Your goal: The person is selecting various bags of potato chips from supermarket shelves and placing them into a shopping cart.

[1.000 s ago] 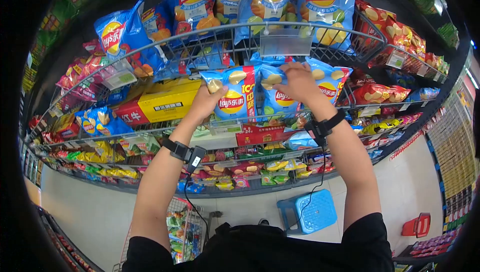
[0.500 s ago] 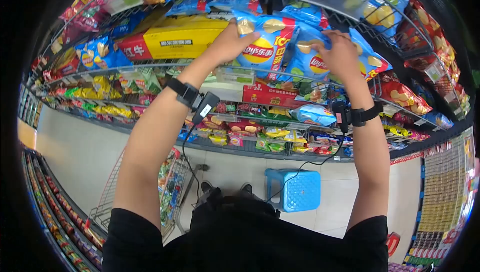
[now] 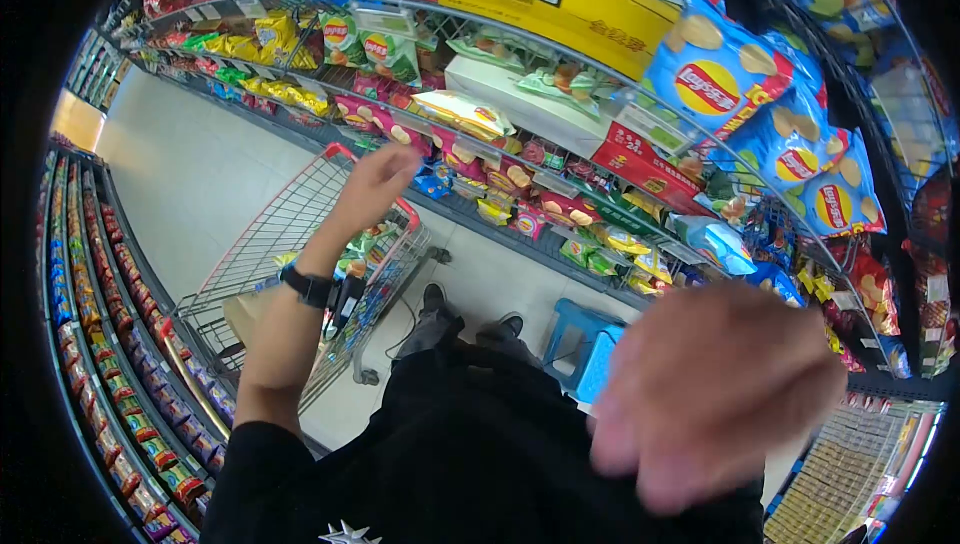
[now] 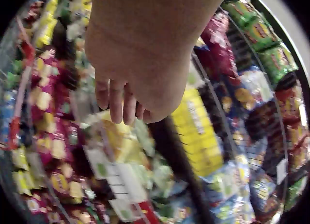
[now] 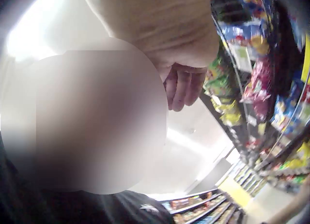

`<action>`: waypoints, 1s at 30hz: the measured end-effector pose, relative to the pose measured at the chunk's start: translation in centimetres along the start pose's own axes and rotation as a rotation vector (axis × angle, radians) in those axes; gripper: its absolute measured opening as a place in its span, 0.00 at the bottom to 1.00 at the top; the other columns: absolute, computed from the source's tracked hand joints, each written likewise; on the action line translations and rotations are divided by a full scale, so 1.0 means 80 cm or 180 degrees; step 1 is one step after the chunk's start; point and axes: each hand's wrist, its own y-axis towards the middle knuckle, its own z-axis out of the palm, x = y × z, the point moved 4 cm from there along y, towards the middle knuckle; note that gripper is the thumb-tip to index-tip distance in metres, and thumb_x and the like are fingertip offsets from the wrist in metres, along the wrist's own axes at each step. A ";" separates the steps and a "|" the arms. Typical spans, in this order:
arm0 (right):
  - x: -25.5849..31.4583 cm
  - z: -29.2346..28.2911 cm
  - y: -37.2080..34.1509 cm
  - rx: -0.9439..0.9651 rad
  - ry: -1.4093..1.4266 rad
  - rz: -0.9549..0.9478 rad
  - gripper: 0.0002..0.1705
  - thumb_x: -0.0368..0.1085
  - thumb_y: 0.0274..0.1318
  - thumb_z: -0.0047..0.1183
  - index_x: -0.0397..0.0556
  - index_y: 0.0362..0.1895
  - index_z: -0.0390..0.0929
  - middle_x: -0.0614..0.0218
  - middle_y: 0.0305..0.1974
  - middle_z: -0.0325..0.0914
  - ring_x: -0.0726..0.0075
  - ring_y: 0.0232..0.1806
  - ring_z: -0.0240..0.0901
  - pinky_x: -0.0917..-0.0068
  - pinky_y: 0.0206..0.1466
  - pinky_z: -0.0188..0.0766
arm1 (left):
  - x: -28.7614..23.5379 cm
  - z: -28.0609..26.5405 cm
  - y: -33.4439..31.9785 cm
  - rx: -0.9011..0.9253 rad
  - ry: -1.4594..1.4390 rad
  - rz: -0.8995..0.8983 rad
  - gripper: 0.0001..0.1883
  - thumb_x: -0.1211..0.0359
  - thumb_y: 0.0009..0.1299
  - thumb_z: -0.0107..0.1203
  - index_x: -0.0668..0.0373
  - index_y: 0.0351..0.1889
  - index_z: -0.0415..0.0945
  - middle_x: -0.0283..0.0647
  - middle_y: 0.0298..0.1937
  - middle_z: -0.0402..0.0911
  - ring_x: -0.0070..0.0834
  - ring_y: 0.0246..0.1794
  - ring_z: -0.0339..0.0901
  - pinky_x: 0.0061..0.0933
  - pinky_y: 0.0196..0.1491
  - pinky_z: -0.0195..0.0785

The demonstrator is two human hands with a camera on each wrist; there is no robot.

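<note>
My left hand point(image 3: 378, 184) hangs in front of the lower shelves, over the cart's near end in the head view, with its fingers loosely curled and nothing in them. Close to the head camera, my right hand point(image 3: 715, 384) is large and blurred; its fingers point(image 5: 180, 91) curl loosely in the right wrist view and hold nothing. Three blue Lay's chip bags point(image 3: 708, 74) stand side by side in the wire shelf basket at the upper right, apart from both hands. A long yellow carton point(image 3: 560, 4) lies to their left.
A wire shopping cart point(image 3: 412, 212) with goods in it stands at the left. A blue plastic stool point(image 3: 572, 346) is on the floor near my feet. Lower shelves hold many snack bags point(image 3: 465, 114), and another shelf row point(image 3: 130, 374) runs along the far left.
Both hands have let go of the chip bags. The left has dropped down over the cart, the right has come up near the head camera. The head view has turned and shifted left.
</note>
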 end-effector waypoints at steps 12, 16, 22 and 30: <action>-0.100 0.134 0.110 0.0273 0.1124 0.0443 0.04 0.27 0.54 0.56 0.40 0.28 0.78 0.52 0.31 0.81 0.55 0.31 0.79 0.65 0.35 0.77 | 0.436 -0.080 -0.322 -0.0773 -0.0601 -0.2043 0.10 0.71 0.66 0.53 0.68 0.41 0.77 0.42 0.35 0.82 0.27 0.32 0.78 0.29 0.38 0.72; -0.116 0.165 0.117 0.0424 0.1112 0.0533 0.02 0.26 0.53 0.56 0.38 0.31 0.79 0.51 0.34 0.81 0.54 0.34 0.80 0.64 0.38 0.77 | 0.498 -0.071 -0.316 -0.0769 -0.0779 -0.2464 0.10 0.71 0.66 0.53 0.67 0.42 0.77 0.41 0.35 0.82 0.26 0.32 0.78 0.28 0.39 0.72; -0.162 0.256 0.167 0.0683 0.0938 0.0487 0.05 0.24 0.53 0.56 0.37 0.36 0.81 0.50 0.38 0.81 0.52 0.39 0.80 0.62 0.42 0.77 | 0.588 -0.041 -0.269 -0.0577 -0.0948 -0.2262 0.13 0.68 0.64 0.56 0.68 0.42 0.78 0.36 0.33 0.81 0.25 0.35 0.76 0.27 0.43 0.70; -0.319 0.302 0.049 0.0455 0.0100 0.2511 0.11 0.21 0.57 0.52 0.40 0.44 0.81 0.57 0.43 0.82 0.62 0.44 0.79 0.71 0.50 0.73 | 0.618 -0.028 -0.200 -0.0326 -0.1947 -0.3083 0.19 0.72 0.64 0.55 0.67 0.54 0.73 0.35 0.26 0.78 0.23 0.21 0.72 0.25 0.26 0.64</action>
